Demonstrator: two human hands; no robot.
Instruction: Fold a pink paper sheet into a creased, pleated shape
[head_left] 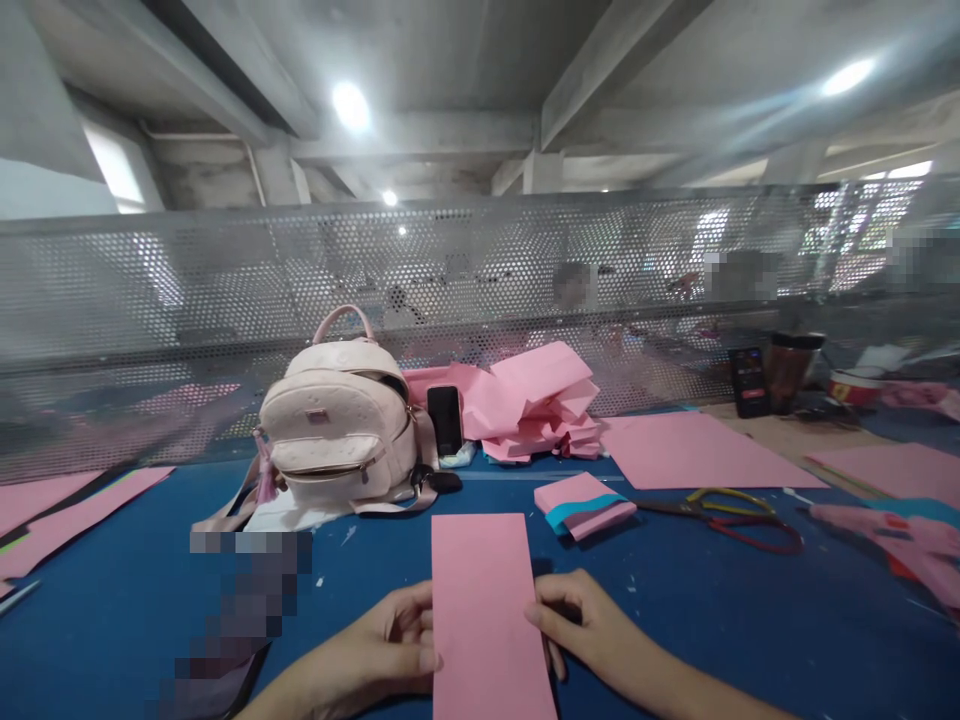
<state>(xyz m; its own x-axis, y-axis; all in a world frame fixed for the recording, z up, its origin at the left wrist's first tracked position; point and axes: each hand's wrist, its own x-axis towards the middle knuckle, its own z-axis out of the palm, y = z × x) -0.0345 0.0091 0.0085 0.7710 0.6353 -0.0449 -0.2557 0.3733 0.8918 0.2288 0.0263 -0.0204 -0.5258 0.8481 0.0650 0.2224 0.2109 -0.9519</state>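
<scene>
A long pink paper strip (484, 600) lies on the blue table (135, 610) straight in front of me. My left hand (394, 640) pinches its left edge, fingers curled with the thumb on top. On the opposite edge, my right hand (577, 615) grips the strip with fingers bent. Just beyond the strip sits a small stack of pink paper bound with a teal band (583, 503).
A pale pink backpack (341, 425) stands at the back left with a black phone (445, 420) leaning beside it. Crumpled pink sheets (536, 400), a flat pink sheet (694, 450) and scissors (731, 510) lie to the right. A perforated metal screen (150, 300) closes the far edge.
</scene>
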